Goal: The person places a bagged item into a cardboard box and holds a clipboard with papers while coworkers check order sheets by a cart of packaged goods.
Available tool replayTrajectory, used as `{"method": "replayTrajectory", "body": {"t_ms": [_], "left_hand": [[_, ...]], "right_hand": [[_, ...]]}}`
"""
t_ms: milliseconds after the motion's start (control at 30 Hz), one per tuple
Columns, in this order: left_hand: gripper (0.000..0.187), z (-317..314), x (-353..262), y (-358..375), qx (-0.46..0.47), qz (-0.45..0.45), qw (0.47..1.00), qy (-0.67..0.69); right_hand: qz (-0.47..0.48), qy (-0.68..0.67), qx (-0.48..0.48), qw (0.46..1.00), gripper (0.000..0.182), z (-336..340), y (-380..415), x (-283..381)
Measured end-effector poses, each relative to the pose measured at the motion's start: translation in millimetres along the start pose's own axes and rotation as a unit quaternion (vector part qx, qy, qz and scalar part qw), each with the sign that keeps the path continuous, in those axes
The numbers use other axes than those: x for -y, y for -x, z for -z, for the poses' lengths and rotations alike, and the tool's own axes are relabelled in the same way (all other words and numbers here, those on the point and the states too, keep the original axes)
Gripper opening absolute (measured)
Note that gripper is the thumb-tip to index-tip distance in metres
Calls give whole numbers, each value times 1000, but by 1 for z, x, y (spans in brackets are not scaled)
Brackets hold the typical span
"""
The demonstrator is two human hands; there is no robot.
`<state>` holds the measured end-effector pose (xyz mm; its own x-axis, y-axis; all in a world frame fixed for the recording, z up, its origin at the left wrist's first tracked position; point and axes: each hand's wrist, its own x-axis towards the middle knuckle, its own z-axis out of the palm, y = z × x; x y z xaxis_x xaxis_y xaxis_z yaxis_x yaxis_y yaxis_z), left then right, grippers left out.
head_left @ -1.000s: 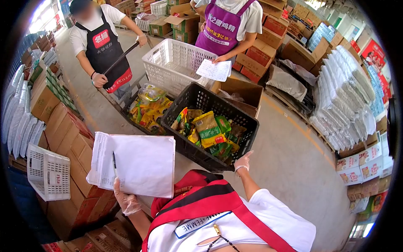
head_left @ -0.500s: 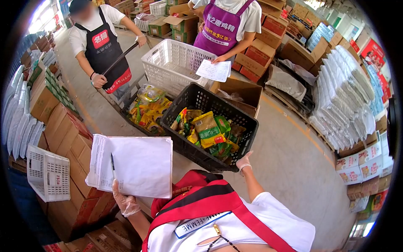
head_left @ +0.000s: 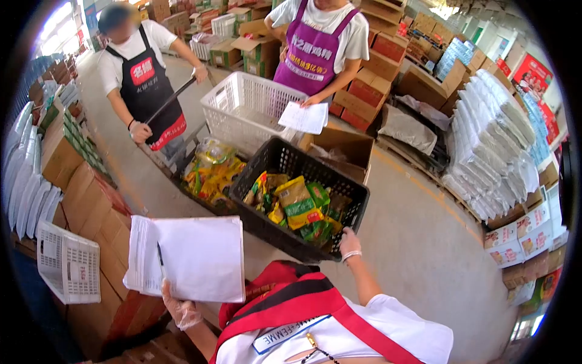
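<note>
My left hand (head_left: 180, 308), in a clear plastic glove, grips the lower edge of a clipboard-like stack of white papers (head_left: 203, 258). A pen (head_left: 160, 259) lies on the papers near that hand. My right hand (head_left: 350, 244), also gloved, is at the near right corner of a black plastic crate (head_left: 267, 225), its fingers closed at the crate's edge; part of the grip is hidden. Inside the crate lie several yellow and green food packets (head_left: 298, 201). Beyond its left side, more yellow packets (head_left: 213, 167) sit in another dark crate.
A white crate (head_left: 212, 109) stands behind the black one, beside an open cardboard box (head_left: 342, 145). One co-worker (head_left: 148, 73) grips a cart handle; another (head_left: 315, 45) holds a paper sheet (head_left: 305, 117). Stacked cartons (head_left: 91, 212) line the left, white sacks (head_left: 491, 145) the right.
The papers in my left hand sit lower in view. My right hand's fingers have shifted at the crate's corner. The surroundings have shifted slightly with the camera; both co-workers keep similar poses.
</note>
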<state>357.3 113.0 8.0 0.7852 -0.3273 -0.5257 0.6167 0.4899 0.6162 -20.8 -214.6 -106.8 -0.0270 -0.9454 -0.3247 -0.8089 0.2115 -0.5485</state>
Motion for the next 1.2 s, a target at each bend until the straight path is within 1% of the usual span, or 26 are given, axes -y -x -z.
{"method": "replayTrajectory", "body": {"t_ms": [33,67,133,200,267,333,367,400,467,500,567,600,667,700,767,800,867,900,933,967,1000,1067,1133,1200], "left_hand": [[45,-6,-3,2,-18,16,1000,18],[45,-5,-4,3,-37,31,998,35],[46,-3,-2,-2,-22,23,999,43],[47,-11,-6,7,-36,22,999,30],[47,-11,-6,10,-17,10,999,36],[46,-9,-7,10,-47,-2,998,43],[46,-6,-8,9,-46,-3,998,45],[45,-3,-9,8,-53,-2,998,44],[45,3,-9,5,-61,-2,997,43],[45,6,-9,4,-43,-2,998,49],[45,6,-10,5,-26,-3,998,55],[44,5,-11,6,-32,-10,998,53],[43,4,-10,8,-38,-16,998,51],[43,5,-10,8,-33,-24,998,49],[43,1,-10,11,-29,-33,998,48],[44,-1,-10,13,-31,-33,998,44],[44,-1,-10,13,-35,-33,998,40],[44,2,-8,11,-27,-28,998,47],[45,4,-8,10,-18,-23,998,55],[45,4,-9,10,-21,-24,998,54],[44,3,-9,10,-35,-17,997,59],[44,6,-9,8,-52,-11,997,63],[52,8,-7,7,-23,-19,998,52],[52,9,-8,8,-31,-26,998,45]], "right_hand": [[32,61,3,998,35,-1,6,6],[27,54,11,998,35,-6,7,6],[53,26,15,998,37,-11,14,11],[64,34,19,997,39,-17,12,6],[74,43,27,996,40,-23,7,2],[27,22,82,996,41,-24,3,3],[38,53,78,995,41,-20,6,9],[40,53,78,995,41,-21,5,9],[79,95,59,991,41,-25,2,6],[79,95,59,991,41,-29,-2,3],[81,173,85,978,43,-33,-9,0],[82,173,85,978,43,-34,-11,-3],[85,251,135,955,51,-30,-10,4],[86,252,135,955,51,-26,-9,6],[145,402,157,890,60,-13,-1,19],[146,403,158,890,60,-14,-2,16],[165,462,130,862,57,-19,-6,0],[165,462,133,861,57,-26,-15,-19],[196,490,148,836,57,-39,-30,-45],[226,517,163,809,57,-40,-31,-47],[227,518,165,808,57,-39,-31,-51],[195,490,195,827,53,-19,-10,-21],[207,481,202,827,50,-19,-9,-24],[219,473,207,828,48,-16,-9,-22]]}}
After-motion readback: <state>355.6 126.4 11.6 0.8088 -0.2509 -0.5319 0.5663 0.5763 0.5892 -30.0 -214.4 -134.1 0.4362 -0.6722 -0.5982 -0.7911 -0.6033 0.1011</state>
